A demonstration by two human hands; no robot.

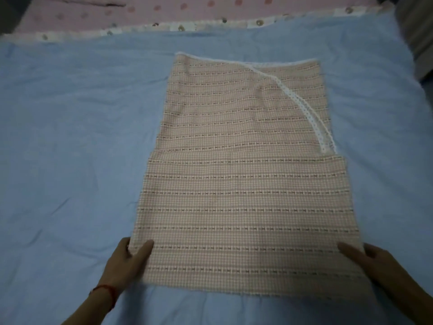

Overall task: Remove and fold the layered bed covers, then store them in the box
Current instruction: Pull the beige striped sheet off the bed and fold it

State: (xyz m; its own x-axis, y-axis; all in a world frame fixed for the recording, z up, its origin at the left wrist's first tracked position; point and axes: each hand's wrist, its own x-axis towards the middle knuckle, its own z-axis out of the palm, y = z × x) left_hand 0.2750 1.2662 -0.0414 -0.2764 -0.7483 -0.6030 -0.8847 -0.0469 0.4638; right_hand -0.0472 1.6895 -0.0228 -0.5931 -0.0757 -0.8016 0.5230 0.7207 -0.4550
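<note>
A folded pink checked cover (243, 165) is lying flat on a blue sheet (70, 137) spread over the bed, reaching away from both hands toward the far side. The left hand (126, 261) is gripping the near left corner of the cover, its thumb lying on top of the cloth and its fingers tucked under the edge. The right hand (367, 259) is holding the near right corner the same way, with the thumb stretched across the top and the fingers going beneath. A red string (106, 289) is circling the left wrist. Beyond the right hand, a white lace trim (304, 109) is running slantwise across the upper layer of the cover, where one flap is lying over another. Past the far end of the cover, a pink dotted blanket (164, 10) is showing beyond the blue sheet.
</note>
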